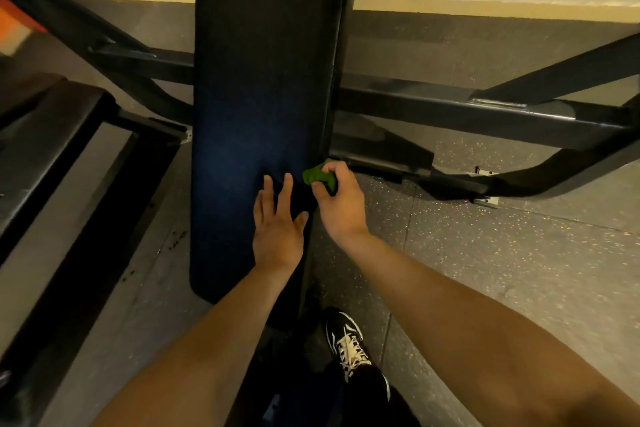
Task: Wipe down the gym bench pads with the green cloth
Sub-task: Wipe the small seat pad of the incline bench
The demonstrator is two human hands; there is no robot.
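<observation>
**Wiping the side of the bench**

The right hand (341,201) is squeezing the small, scrunched-up green cloth (316,177). Its fingers and thumb are curling round the cloth, so it is bunched into a ball. The hand is pressing the cloth against the right edge of the long, dark blue padded bench pad (256,80), a little below the middle of the picture. I think the cloth is balled up so it is fitting the thin side of the pad.

The left hand (277,229) is lying flat on top of the pad, just beside the right hand. Its fingers are straight and spread, and it is holding nothing. It is probably leaning there to steady the person while bending over.

The pad is running from the bottom middle up to the top of the picture. Black metal frame bars (450,107) are sticking out on both sides under it. A black and white laced shoe (349,347) is standing on the grey speckled rubber floor (502,270), close to the bench, likely so the reach is easy.

I cannot tell how much of the pad is clean.
</observation>
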